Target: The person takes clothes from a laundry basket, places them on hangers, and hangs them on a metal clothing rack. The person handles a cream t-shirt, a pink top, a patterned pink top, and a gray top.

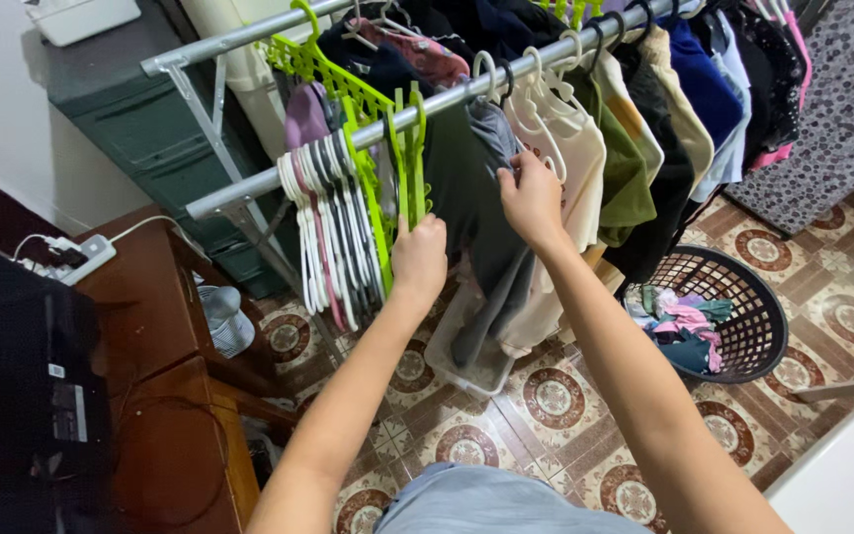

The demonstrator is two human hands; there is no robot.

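While I stand over the patterned tile floor (555, 396), the long metal rail (249, 186) of the clothes rack runs slantwise across my view, crowded with hanging shirts (644, 129) in cream, olive, black and blue. Below it on the right sits a dark round laundry basket (743, 326) with a small heap of crumpled clothes in the bottom. At the left stands a brown wooden table (150, 326) with a white power strip (86, 259) on its corner. A grey garment (481, 198) hangs from the rail just in front of me, between the cream shirt and the hangers. My right hand (531, 198) is up against it, fingers pressed together and pinching the grey cloth near its top, just under the rail. My left hand (419, 259) is lower, closed around the bottom of a green plastic hanger (409, 163) that hooks over the rail, beside a bunch of empty white hangers (323, 232).
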